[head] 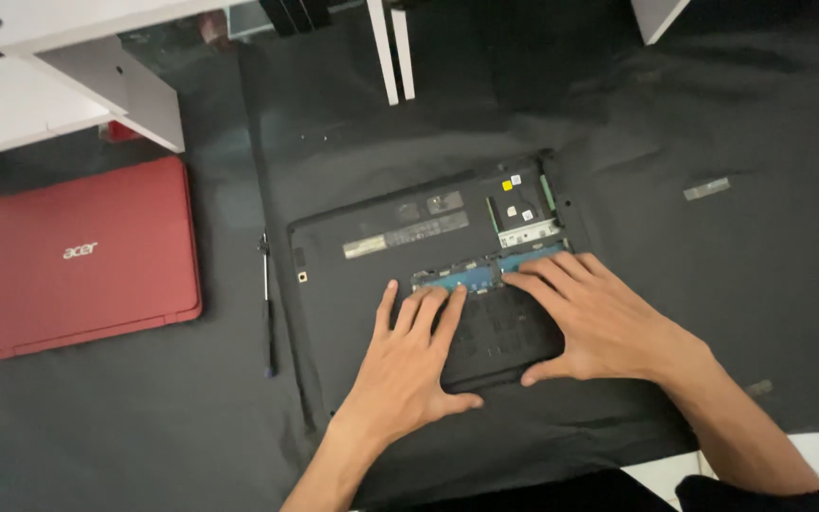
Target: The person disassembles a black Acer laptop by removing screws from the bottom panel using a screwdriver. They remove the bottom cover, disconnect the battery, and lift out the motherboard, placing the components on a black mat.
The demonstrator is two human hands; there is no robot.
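Left hand (417, 356) and right hand (591, 318) flat, fingers (428, 308) spread, pressing on the black laptop (381, 237) lying bottom-up on a black mat (713, 284), fingertips at the opened strip of green circuit board (485, 270). Nothing pinched. Just left of it a screwdriver (267, 303), further left a shut red laptop (87, 256).

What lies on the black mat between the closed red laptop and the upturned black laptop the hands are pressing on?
In the head view, a slim screwdriver lies on the black mat between the red laptop and the black laptop.

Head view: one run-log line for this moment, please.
left hand: flat on black laptop | right hand: same | screwdriver: untouched
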